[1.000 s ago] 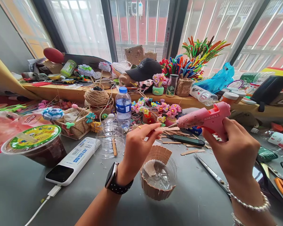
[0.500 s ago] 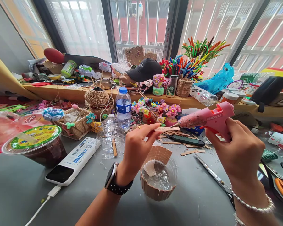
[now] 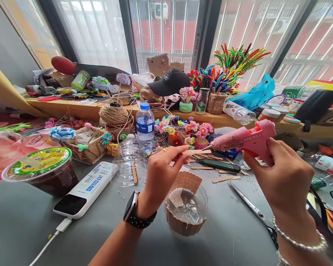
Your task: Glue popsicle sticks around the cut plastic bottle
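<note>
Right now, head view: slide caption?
Left hand pinches a wooden stick; right hand holds a pink glue gun beside it.

"ANDELI" is printed in pale capitals on the pink glue gun (image 3: 248,139) at right. What looks like "CK" is borne by the far black cap (image 3: 172,82). A round green emblem is carried by the far glass bottle (image 3: 202,100). Blue characters on the white device (image 3: 96,184), left, cannot be made out surely.
</note>
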Tool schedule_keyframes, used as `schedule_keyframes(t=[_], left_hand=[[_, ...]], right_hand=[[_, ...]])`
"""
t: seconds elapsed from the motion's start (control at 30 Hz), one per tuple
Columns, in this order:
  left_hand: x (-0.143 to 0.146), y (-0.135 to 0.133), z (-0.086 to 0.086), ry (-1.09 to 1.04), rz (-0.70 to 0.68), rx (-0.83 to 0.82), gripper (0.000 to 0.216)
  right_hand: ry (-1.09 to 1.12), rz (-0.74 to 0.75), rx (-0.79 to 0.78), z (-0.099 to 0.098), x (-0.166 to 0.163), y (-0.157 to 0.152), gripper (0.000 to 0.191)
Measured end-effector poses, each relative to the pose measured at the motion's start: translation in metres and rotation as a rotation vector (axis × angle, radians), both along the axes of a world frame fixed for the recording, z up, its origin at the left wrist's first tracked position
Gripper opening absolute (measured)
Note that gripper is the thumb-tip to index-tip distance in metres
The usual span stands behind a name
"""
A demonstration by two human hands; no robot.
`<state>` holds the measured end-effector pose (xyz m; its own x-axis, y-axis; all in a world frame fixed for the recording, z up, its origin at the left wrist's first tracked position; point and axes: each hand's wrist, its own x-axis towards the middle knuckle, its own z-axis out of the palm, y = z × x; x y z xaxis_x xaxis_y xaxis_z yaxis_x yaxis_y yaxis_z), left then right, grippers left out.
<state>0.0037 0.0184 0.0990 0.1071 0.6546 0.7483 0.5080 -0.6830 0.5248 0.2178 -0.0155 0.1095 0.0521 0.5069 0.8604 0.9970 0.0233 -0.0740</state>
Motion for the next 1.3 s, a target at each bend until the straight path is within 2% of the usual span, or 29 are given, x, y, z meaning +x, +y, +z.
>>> schedule_keyframes(t=[0.33, 0.73, 1.3], left_hand=[[0.0019, -0.0018, 0.0022, -0.012, -0.018, -0.018, 0.014], [0.0012, -0.0018, 0.0048, -0.017, -0.018, -0.005, 0.015], [-0.0007, -0.0005, 0.0039, -0.019, -0.025, -0.001, 0.013]], right_hand=[[-0.009, -0.022, -0.021, 0.0001, 0.0007, 0.0012, 0.024], [-0.079, -0.034, 0.038, -0.0008, 0.0017, 0.0032, 0.031], [-0.073, -0.046, 0.04, -0.001, 0.0031, 0.0025, 0.028]])
